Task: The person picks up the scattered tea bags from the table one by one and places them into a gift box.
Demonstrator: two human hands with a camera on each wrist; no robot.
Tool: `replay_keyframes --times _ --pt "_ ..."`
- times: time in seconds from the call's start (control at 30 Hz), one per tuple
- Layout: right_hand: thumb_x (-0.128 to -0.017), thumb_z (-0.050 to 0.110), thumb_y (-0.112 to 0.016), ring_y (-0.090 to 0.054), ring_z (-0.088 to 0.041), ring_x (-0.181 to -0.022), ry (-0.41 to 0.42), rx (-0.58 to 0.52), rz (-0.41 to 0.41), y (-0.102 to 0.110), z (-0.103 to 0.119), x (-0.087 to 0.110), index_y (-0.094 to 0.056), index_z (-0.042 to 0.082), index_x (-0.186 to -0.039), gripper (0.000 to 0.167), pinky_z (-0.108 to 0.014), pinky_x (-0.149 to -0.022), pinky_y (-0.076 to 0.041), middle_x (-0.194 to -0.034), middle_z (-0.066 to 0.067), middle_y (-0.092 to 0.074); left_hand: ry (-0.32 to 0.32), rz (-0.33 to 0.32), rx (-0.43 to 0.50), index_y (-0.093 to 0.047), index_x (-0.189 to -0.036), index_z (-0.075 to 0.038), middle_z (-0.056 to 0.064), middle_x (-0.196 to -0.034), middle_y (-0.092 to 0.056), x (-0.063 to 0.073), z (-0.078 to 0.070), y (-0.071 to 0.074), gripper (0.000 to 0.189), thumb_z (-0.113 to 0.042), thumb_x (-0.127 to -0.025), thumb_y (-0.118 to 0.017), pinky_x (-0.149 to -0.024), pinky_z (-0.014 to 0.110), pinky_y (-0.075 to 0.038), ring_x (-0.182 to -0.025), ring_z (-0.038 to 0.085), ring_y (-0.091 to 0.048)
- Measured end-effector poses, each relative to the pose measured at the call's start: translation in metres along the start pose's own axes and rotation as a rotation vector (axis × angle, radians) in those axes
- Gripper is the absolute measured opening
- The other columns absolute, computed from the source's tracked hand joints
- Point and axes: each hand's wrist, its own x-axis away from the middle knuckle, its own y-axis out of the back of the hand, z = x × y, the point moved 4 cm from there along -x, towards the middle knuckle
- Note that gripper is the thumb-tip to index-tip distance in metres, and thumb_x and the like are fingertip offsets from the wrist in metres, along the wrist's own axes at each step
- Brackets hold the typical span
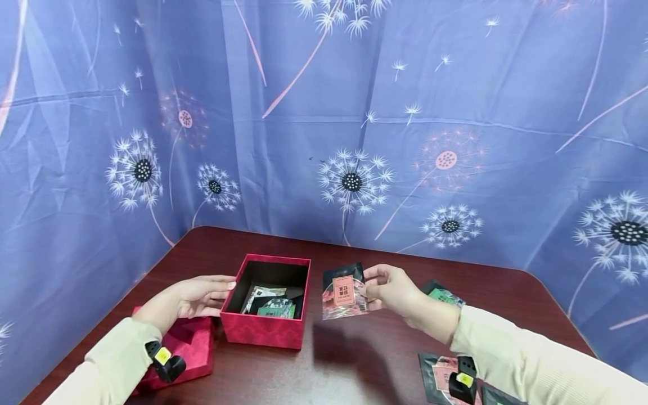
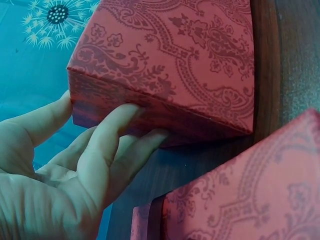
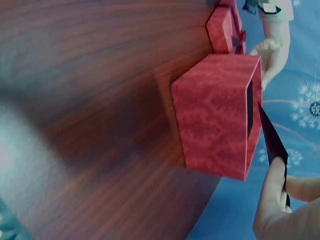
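Note:
My right hand (image 1: 397, 289) pinches a small black-and-pink foil sachet (image 1: 343, 292) between thumb and fingers, up off the table just right of an open red patterned box (image 1: 263, 331). The right wrist view has this sachet (image 3: 271, 136) edge-on, its far end overlapping the box's opening. Inside the box lie several sachets, among them one with a green label (image 1: 275, 309). My left hand (image 1: 199, 295) rests its extended fingers against the box's left wall, one fingertip right at the rim. From the left wrist view, the fingertips touch the outside of the box (image 2: 175, 60).
A red patterned lid (image 1: 194, 349) lies left of the box, partly under my left forearm. More sachets are on the dark wooden table (image 1: 273, 377) at right: a green-labelled one (image 1: 445, 295) behind my right wrist and a pink-labelled one (image 1: 439, 374) nearer. A blue dandelion-print curtain (image 1: 304, 140) surrounds the table.

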Motion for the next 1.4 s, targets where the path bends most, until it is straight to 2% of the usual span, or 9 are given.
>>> replay_keyframes --times 0.2,0.5,0.73,0.97,1.27,1.4 --pt "-0.085 -0.01 -0.051 -0.057 -0.01 -0.067 -0.035 -0.046 -0.017 -0.017 0.002 -0.003 -0.046 -0.014 -0.118 0.034 -0.03 -0.064 -0.057 -0.088 -0.01 -0.057 0.002 0.001 -0.001 -0.012 -0.149 0.003 0.027 -0.141 -0.042 -0.001 -0.001 -0.001 0.072 -0.024 -0.096 -0.054 -0.087 0.036 -0.054 -0.107 0.021 -0.059" --pt "-0.084 -0.012 -0.047 -0.06 -0.012 -0.065 -0.012 -0.117 -0.027 -0.04 0.004 -0.012 -0.048 -0.014 -0.113 0.029 -0.034 -0.067 -0.058 -0.084 -0.011 -0.058 0.02 -0.029 0.003 -0.014 -0.149 0.003 0.029 -0.145 -0.034 -0.002 0.0 0.0 0.07 -0.023 -0.097 -0.053 -0.089 0.037 -0.053 -0.106 0.018 -0.057" --pt "-0.082 -0.013 -0.047 -0.06 -0.012 -0.062 0.003 -0.149 -0.034 -0.055 -0.002 -0.017 -0.048 -0.014 -0.109 0.027 -0.034 -0.063 -0.058 -0.079 -0.01 -0.06 0.017 -0.025 0.02 -0.013 -0.148 0.003 0.028 -0.142 -0.039 -0.001 0.001 -0.001 0.07 -0.024 -0.097 -0.052 -0.088 0.037 -0.054 -0.106 0.021 -0.059" --pt "-0.081 -0.014 -0.049 -0.059 -0.013 -0.062 0.025 -0.166 -0.085 -0.07 -0.009 -0.019 -0.048 -0.013 -0.104 0.023 -0.037 -0.06 -0.058 -0.079 -0.011 -0.06 0.011 -0.031 0.037 -0.014 -0.148 0.004 0.027 -0.14 -0.042 0.0 0.001 -0.002 0.07 -0.024 -0.097 -0.053 -0.088 0.037 -0.054 -0.104 0.02 -0.06" --pt "-0.081 -0.013 -0.048 -0.06 -0.013 -0.062 0.04 -0.183 -0.051 -0.083 -0.016 -0.018 -0.045 -0.015 -0.106 0.026 -0.039 -0.061 -0.058 -0.08 -0.013 -0.06 0.017 -0.06 0.043 -0.018 -0.147 0.004 0.022 -0.133 -0.052 0.003 0.005 -0.001 0.068 -0.023 -0.096 -0.055 -0.089 0.038 -0.053 -0.101 0.019 -0.062" --pt "-0.08 -0.013 -0.047 -0.059 -0.013 -0.06 0.045 -0.196 -0.029 -0.09 -0.015 -0.018 -0.042 -0.016 -0.107 0.027 -0.041 -0.062 -0.058 -0.079 -0.012 -0.059 0.013 -0.059 0.043 -0.018 -0.147 0.004 0.021 -0.133 -0.052 0.003 0.005 0.0 0.069 -0.024 -0.096 -0.055 -0.089 0.038 -0.053 -0.101 0.019 -0.062"
